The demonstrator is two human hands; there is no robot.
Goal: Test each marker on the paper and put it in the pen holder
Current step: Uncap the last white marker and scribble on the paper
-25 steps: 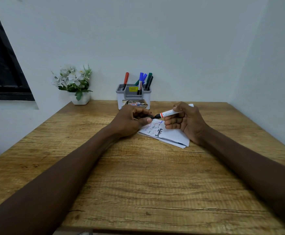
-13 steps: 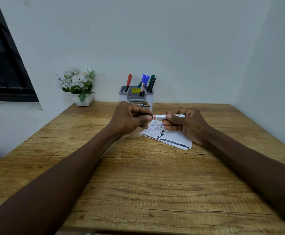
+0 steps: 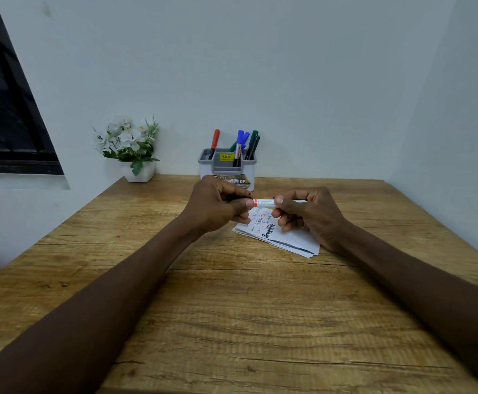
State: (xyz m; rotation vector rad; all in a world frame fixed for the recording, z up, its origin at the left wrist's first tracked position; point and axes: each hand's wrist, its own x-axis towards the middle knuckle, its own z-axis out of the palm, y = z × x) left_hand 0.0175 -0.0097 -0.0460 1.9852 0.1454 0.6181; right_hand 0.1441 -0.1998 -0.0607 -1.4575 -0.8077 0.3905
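Note:
A white marker [image 3: 264,203] with an orange band lies level between my two hands, just above the paper [image 3: 286,237]. My left hand [image 3: 217,204] grips its cap end, which is hidden inside my fingers. My right hand [image 3: 306,214] grips the barrel. The paper is a small folded stack with coloured scribbles and a thick black mark, lying on the wooden table [image 3: 232,308]. Behind my hands stands the grey pen holder [image 3: 226,166] against the wall, with a red, a blue, a green and a black marker upright in it.
A white pot of white flowers [image 3: 129,149] stands at the back left corner of the table. A dark window [image 3: 4,109] is on the left wall. Walls close the table at the back and right.
The marker's black tip was bare a second ago; my left hand has brought the cap onto it. The marker has turned from tilted to level.

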